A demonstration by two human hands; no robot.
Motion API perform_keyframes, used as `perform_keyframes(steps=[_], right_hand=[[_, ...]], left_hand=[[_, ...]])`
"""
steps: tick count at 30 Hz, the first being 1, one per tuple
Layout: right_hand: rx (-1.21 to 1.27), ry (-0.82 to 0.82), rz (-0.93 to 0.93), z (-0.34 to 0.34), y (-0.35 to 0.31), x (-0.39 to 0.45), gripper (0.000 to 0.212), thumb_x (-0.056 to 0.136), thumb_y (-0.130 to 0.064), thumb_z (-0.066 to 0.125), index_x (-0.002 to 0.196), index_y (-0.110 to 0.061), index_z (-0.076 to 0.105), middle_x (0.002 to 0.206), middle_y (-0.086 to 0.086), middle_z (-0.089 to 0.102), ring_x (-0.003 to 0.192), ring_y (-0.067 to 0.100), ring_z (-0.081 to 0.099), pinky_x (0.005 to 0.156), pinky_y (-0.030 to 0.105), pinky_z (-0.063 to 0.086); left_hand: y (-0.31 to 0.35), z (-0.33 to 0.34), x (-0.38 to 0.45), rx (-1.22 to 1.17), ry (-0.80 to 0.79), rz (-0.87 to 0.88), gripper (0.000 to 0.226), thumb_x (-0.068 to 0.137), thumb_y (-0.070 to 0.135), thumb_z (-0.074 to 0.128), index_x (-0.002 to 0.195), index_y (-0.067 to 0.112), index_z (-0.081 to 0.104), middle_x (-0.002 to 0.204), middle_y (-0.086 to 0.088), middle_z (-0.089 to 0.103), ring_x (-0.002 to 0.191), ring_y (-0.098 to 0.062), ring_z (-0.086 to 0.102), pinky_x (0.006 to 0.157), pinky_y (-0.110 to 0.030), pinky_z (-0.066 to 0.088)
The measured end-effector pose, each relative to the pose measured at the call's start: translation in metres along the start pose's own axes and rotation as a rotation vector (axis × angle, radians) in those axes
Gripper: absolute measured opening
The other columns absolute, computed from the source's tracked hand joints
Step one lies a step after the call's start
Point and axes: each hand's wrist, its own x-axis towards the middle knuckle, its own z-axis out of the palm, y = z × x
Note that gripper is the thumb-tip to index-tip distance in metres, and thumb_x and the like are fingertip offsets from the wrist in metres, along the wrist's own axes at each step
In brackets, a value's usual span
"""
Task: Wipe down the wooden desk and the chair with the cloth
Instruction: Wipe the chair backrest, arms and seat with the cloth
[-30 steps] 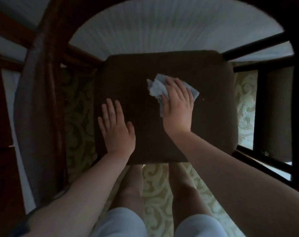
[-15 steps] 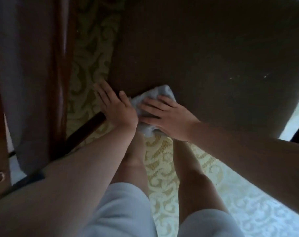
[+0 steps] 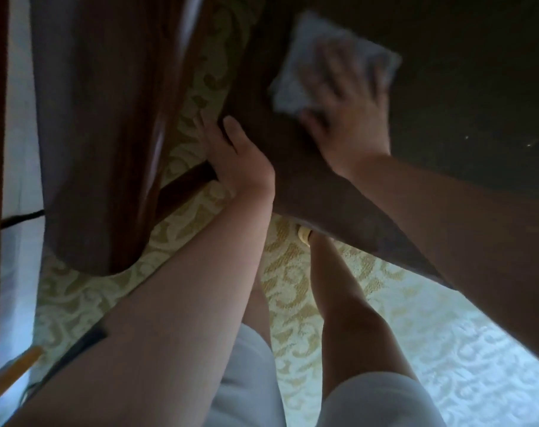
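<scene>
Right hand (image 3: 351, 118) presses cloth (image 3: 296, 66) (unmarked) on chair seat (image 3: 462, 87)

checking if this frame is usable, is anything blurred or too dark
Head view: the right hand and the cloth under it are smeared by motion blur; the chair seat is very dark, nearly textureless; the left hand and the carpet are sharper and brighter.
</scene>
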Motion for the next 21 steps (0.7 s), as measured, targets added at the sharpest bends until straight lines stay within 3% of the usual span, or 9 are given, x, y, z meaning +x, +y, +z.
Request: perform_keyframes(steps=[2,3,6,8,10,12,14,19,21], right_hand=[[0.034,0.135,0.299,-0.001,-0.011,-0.017,0.054,0.097,-0.042,0.042,0.15,-0.03,0.035,0.16,0.007,0.023,0.148,0.03,0.016,0.117,0.053,0.003],[0.001,0.115,0.212,0.002,-0.025,-0.026,0.054,0.096,-0.039,0.044,0.149,-0.028,0.037,0.159,0.009,0.024,0.148,0.031,0.017,0.116,0.055,0.005],[-0.164,-0.192,-0.469,0.008,-0.044,-0.024,0.056,0.096,-0.043,0.033,0.149,-0.026,0.038,0.161,0.005,0.022,0.149,0.026,0.012,0.117,0.05,0.0],[-0.256,-0.231,-0.686,-0.006,-0.03,0.011,0.061,0.095,-0.05,0.021,0.149,-0.025,0.037,0.161,0.003,0.021,0.149,0.023,0.01,0.116,0.042,-0.006],[-0.189,-0.19,-0.465,-0.012,-0.009,0.034,0.06,0.097,-0.052,0.023,0.152,-0.027,0.029,0.162,0.001,0.015,0.15,0.023,0.007,0.115,0.038,-0.008],[-0.073,-0.004,-0.017,-0.008,-0.014,0.022,0.057,0.1,-0.049,0.03,0.154,-0.031,0.022,0.163,0.002,0.014,0.15,0.023,0.007,0.118,0.043,-0.003],[-0.021,0.09,0.199,0.002,-0.051,-0.003,0.058,0.099,-0.041,0.037,0.154,-0.031,0.023,0.162,0.004,0.015,0.15,0.025,0.008,0.118,0.049,0.003],[-0.145,-0.207,-0.398,-0.013,-0.036,0.019,0.058,0.098,-0.043,0.031,0.154,-0.037,0.015,0.164,-0.001,0.001,0.15,0.021,-0.005,0.118,0.046,-0.006],[-0.111,-0.114,-0.296,-0.02,-0.002,0.034,0.056,0.099,-0.044,0.032,0.153,-0.037,0.019,0.163,-0.001,0.01,0.15,0.021,0.004,0.118,0.044,-0.005]], left_hand=[[0.004,0.002,0.001,-0.045,0.012,-0.032,0.07,0.092,0.055,0.028,0.152,0.019,0.026,0.158,-0.005,0.026,0.144,-0.02,0.027,0.117,-0.046,0.026],[0.006,0.004,0.003,-0.062,0.023,-0.031,0.072,0.09,0.057,0.028,0.151,0.018,0.029,0.157,-0.006,0.029,0.142,-0.021,0.03,0.116,-0.047,0.027],[0.011,0.005,0.009,0.064,0.009,0.015,0.064,0.091,0.048,0.031,0.142,0.013,0.045,0.145,-0.009,0.047,0.133,-0.024,0.042,0.113,-0.048,0.026],[0.013,0.006,0.015,0.189,-0.022,0.071,0.058,0.094,0.047,0.03,0.138,0.013,0.049,0.141,-0.009,0.05,0.131,-0.025,0.043,0.112,-0.048,0.025],[0.015,0.009,0.018,0.292,-0.076,0.08,0.056,0.101,0.046,0.029,0.148,0.016,0.037,0.155,-0.007,0.034,0.143,-0.023,0.026,0.118,-0.045,0.011],[0.017,0.01,0.015,0.367,-0.099,0.066,0.052,0.105,0.039,0.028,0.153,0.02,0.025,0.161,0.0,0.018,0.148,-0.017,0.008,0.117,-0.039,-0.002],[0.018,0.01,0.012,0.363,-0.099,0.078,0.05,0.105,0.037,0.027,0.152,0.02,0.025,0.161,0.001,0.018,0.148,-0.016,0.01,0.119,-0.041,-0.001],[0.022,0.007,0.013,0.273,-0.029,0.096,0.048,0.103,0.035,0.033,0.146,0.015,0.041,0.153,-0.006,0.037,0.141,-0.021,0.031,0.115,-0.041,0.018],[0.025,0.005,0.009,0.324,-0.066,0.072,0.049,0.104,0.034,0.035,0.15,0.015,0.034,0.157,-0.006,0.029,0.144,-0.021,0.023,0.118,-0.037,0.01]])
